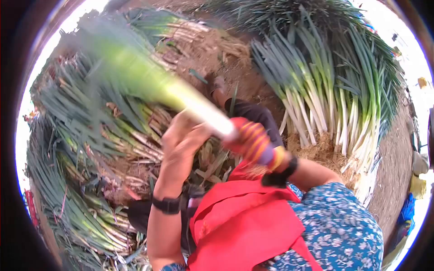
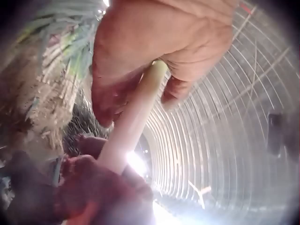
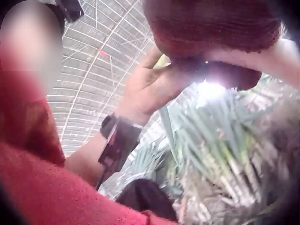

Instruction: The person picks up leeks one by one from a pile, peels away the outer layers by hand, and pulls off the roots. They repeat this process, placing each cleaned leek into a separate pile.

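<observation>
A thick green-and-white leek [image 1: 181,97], blurred at its leafy end, slants across the head view. My bare left hand [image 1: 183,140] grips its pale stalk from below. Close to the white root end, my right hand [image 1: 253,142] in a striped red, yellow and purple glove holds the stalk. In the left wrist view the white stalk [image 2: 133,119] runs from between the thumb and fingers of my left hand [image 2: 159,42] down into the dark red glove [image 2: 103,192]. The right wrist view has the glove [image 3: 215,33] beside the left hand [image 3: 150,91]; the pale stalk [image 3: 281,61] shows at right.
Piles of leeks [image 1: 72,126] cover the ground at left, with more leeks [image 1: 316,81] laid at upper right, roots toward me. Bare soil [image 1: 199,54] and a foot [image 1: 218,88] lie between them. A ribbed greenhouse cover [image 2: 220,126] arches overhead.
</observation>
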The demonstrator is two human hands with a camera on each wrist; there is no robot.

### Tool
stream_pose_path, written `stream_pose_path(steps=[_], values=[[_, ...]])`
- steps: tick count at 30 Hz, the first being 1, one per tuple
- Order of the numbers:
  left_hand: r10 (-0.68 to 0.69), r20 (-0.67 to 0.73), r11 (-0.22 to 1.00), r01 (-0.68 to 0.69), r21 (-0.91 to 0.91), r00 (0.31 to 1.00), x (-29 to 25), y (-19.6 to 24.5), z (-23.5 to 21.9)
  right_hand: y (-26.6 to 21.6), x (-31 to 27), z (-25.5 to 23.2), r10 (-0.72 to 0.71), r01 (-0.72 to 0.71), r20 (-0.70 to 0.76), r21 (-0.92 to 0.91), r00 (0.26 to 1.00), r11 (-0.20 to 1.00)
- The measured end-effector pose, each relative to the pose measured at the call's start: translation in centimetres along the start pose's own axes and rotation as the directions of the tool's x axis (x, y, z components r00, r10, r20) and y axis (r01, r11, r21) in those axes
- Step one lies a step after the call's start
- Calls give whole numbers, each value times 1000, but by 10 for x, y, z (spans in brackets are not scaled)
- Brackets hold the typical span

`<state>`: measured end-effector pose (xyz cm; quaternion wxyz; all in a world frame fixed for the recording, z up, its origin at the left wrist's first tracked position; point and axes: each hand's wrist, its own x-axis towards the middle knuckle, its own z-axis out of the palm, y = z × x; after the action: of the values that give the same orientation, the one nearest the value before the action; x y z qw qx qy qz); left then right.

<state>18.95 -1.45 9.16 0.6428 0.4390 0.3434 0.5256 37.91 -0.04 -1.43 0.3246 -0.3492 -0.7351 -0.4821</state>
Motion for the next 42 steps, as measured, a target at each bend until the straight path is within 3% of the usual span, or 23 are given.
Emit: stream_pose_path(steps=[1,3,4,5,6,7,9,11,12,13,14,15,16,19,22,24,28,29,31,32,33,35,42], values=[[-32,51,997,28,69,998,8,0,6,32,-7,-7,327,-463,330,567,885,681],[-70,90,989,57,137,993,19,-3,-9,99,-74,1,510,-654,412,519,755,550],[-90,22,978,84,192,996,23,1,-25,123,-102,8,668,-811,468,417,579,410],[-118,-77,989,124,85,990,25,3,-45,154,-78,-19,659,-963,703,179,268,200],[-102,-163,991,114,68,981,24,11,-68,194,-144,-2,703,-770,593,-207,392,604],[-89,-243,994,103,47,966,20,19,-92,238,-206,7,750,-811,615,-297,241,504],[-35,-445,998,52,26,895,5,31,-148,260,-237,-11,770,-331,575,-695,277,638],[-9,-554,1000,-2,-18,832,-13,40,-192,222,-184,-3,777,-416,571,-659,265,626],[-2,-608,998,-39,-54,794,-19,42,-201,215,-197,27,652,-430,673,-503,349,750],[-6,-622,998,-32,-50,783,-24,38,-213,169,-172,53,603,-735,692,-154,396,660],[-24,-645,994,-52,-99,764,-28,28,-226,118,-138,79,485,-743,636,220,601,632],[-40,-665,986,-79,-149,745,-33,20,-237,84,-140,107,240,-917,888,399,391,17],[-61,-683,987,-60,-152,728,-38,10,-236,15,-38,99,143,-547,629,515,764,660],[-204,-738,961,-14,-277,643,-49,-9,-240,-131,-14,166,-242,-630,695,717,677,298],[-153,-678,973,-10,-231,719,-48,3,-227,-238,10,223,-476,-641,688,711,548,290],[-99,-725,993,25,-113,682,-50,15,-219,-287,34,248,-410,-837,879,403,242,370],[-151,-746,989,92,-120,649,-56,12,-228,-362,13,311,-464,-942,867,-16,-180,334],[-149,-748,989,93,-117,647,-55,11,-230,-374,-2,315,-468,-943,866,-14,-177,332],[-187,-734,982,103,-158,653,-54,10,-231,-383,-28,305,-493,-945,865,-74,98,-319],[-185,-726,982,105,-154,663,-54,11,-231,-386,-34,298,-333,-840,901,59,277,-539],[-182,-718,983,95,-159,672,-53,11,-231,-357,-11,267,-257,-783,914,96,314,-614],[-161,-726,986,81,-144,669,-55,12,-226,-327,-2,255,-321,-381,947,-290,20,-878],[8,-713,994,74,85,701,-51,0,-204,-189,86,123,-517,-669,850,-327,101,-668]])
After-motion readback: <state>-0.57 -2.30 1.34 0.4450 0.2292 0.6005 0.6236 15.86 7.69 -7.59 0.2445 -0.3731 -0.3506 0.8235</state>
